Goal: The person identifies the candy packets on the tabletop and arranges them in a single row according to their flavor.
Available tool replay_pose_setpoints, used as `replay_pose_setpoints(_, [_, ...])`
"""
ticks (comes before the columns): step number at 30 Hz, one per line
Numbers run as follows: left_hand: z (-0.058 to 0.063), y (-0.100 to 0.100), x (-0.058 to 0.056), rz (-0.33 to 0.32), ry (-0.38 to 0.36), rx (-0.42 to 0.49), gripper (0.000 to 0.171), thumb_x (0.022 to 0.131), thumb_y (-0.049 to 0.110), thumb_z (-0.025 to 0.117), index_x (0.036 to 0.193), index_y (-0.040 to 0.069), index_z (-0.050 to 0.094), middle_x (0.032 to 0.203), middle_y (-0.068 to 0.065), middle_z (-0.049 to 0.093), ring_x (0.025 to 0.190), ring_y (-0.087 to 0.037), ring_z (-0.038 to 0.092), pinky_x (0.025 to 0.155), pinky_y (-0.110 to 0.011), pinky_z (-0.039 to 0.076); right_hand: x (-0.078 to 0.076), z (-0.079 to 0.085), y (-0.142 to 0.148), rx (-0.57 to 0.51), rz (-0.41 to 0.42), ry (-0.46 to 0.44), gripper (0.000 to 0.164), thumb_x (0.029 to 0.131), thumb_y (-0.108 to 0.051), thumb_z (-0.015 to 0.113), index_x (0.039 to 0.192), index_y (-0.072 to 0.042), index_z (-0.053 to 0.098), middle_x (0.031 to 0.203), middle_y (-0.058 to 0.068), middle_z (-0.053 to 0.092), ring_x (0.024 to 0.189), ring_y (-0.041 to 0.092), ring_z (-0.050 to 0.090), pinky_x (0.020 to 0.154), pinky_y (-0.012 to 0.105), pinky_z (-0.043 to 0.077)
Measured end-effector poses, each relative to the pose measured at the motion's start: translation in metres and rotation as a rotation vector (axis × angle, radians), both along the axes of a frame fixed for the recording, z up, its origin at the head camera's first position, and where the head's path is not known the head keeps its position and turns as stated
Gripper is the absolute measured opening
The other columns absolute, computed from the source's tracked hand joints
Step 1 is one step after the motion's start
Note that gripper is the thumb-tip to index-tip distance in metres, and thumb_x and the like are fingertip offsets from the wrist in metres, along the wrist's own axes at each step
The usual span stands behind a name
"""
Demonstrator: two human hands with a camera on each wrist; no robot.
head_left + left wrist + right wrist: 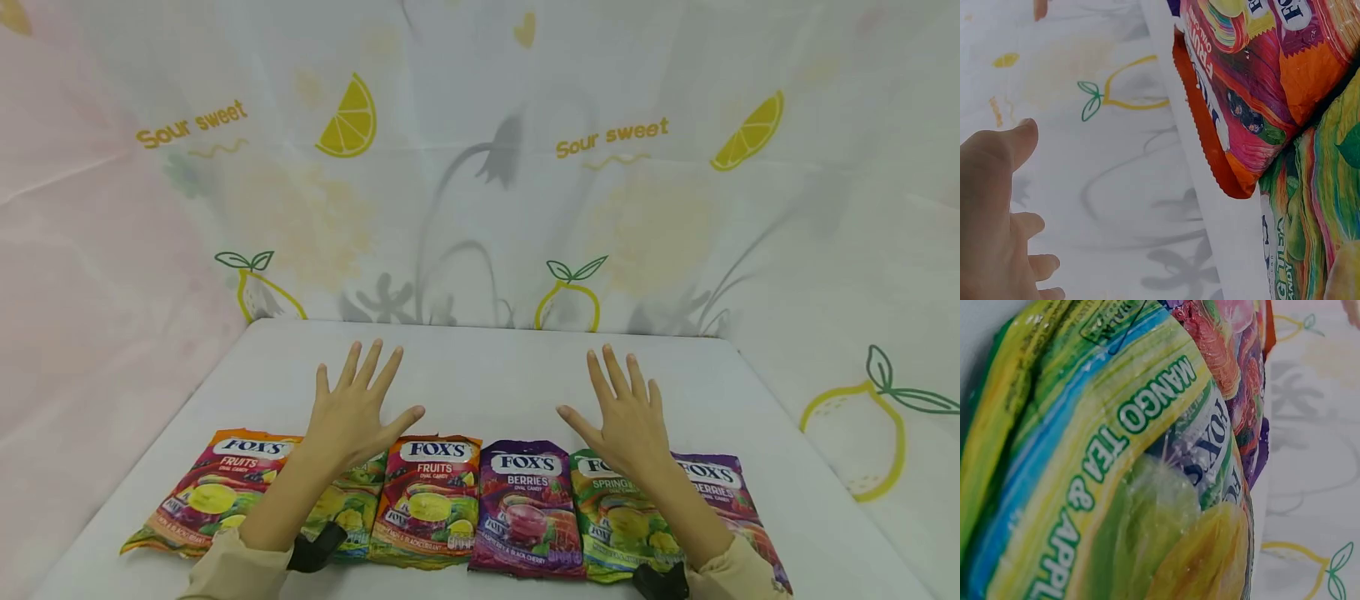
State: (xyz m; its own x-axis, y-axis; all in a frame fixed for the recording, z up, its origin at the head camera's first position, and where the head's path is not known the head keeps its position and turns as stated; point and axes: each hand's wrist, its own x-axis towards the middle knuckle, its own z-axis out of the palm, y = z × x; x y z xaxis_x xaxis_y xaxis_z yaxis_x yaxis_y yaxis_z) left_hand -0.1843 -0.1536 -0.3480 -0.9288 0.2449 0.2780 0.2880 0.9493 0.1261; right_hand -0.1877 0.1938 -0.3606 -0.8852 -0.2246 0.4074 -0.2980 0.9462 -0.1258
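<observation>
Neatly rowed, glossy orange, purple, green candy bags (527,518), all fingers (368,367) splayed wide, empty.

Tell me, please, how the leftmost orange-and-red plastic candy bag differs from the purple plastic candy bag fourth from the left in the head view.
The orange-and-red bag reads FRUITS and pictures a yellow oval; the purple bag reads BERRIES and pictures a pink one.

The orange-and-red bag lies slanted, partly hidden by the left forearm; the purple bag lies nearly straight, uncovered.

Both are FOX'S bags on the white table.
</observation>
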Motion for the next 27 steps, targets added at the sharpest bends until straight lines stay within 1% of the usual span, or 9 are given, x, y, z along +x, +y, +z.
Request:
replay_pose_setpoints(6, [-0.001,-0.001,0.002,0.001,-0.004,0.005,0.083,0.086,0.063,0.05,0.15,0.015,0.025,0.155,-0.017,0.018,0.141,-0.04,0.008,0.103,-0.07,0.006,0.001,-0.001,-0.003,-0.016,0.033,0.01,0.085,0.088,-0.06,0.05,0.149,-0.009,0.023,0.153,0.017,0.021,0.139,0.043,0.014,0.102,0.066,0.02])
replay_pose_setpoints(11, [0.0,-0.002,0.004,0.004,-0.02,0.009,0.081,0.087,0.062,0.05,0.149,0.015,0.027,0.154,-0.018,0.02,0.141,-0.042,0.01,0.102,-0.07,0.008,0.0,-0.002,-0.007,-0.042,0.094,0.048,0.08,0.089,-0.054,0.053,0.147,-0.005,0.027,0.152,0.019,0.025,0.136,0.045,0.021,0.099,0.066,0.027])
replay_pose_setpoints(15, [0.0,-0.003,0.006,0.003,-0.028,0.009,0.08,0.087,0.062,0.049,0.149,0.015,0.027,0.154,-0.018,0.021,0.14,-0.042,0.011,0.103,-0.07,0.009,0.001,-0.002,-0.011,-0.079,0.144,0.058,0.077,0.09,-0.048,0.055,0.147,-0.004,0.029,0.151,0.019,0.026,0.134,0.046,0.026,0.096,0.066,0.031])
replay_pose_setpoints(19, [0.001,-0.003,0.008,-0.005,-0.037,0.015,0.08,0.088,0.062,0.048,0.149,0.015,0.027,0.153,-0.018,0.022,0.14,-0.042,0.012,0.103,-0.07,0.011,0.002,-0.002,-0.014,-0.168,0.209,0.043,0.074,0.09,-0.04,0.06,0.146,-0.003,0.029,0.151,0.02,0.027,0.132,0.046,0.029,0.095,0.067,0.031])
replay_pose_setpoints(24, [0.002,-0.003,0.012,-0.03,-0.06,0.042,0.079,0.088,0.059,0.049,0.148,0.012,0.029,0.151,-0.02,0.027,0.139,-0.043,0.016,0.102,-0.069,0.016,0.001,-0.004,-0.021,-0.326,0.29,-0.011,0.072,0.088,-0.028,0.065,0.145,-0.001,0.03,0.15,0.019,0.027,0.132,0.042,0.031,0.1,0.063,0.03])
replay_pose_setpoints(27, [0.002,-0.003,0.014,-0.039,-0.058,0.051,0.078,0.089,0.058,0.051,0.148,0.011,0.03,0.15,-0.021,0.029,0.138,-0.043,0.018,0.102,-0.069,0.016,0.001,-0.006,-0.025,-0.377,0.324,-0.002,0.07,0.087,-0.024,0.066,0.143,0.002,0.033,0.148,0.02,0.031,0.131,0.042,0.032,0.1,0.062,0.031])
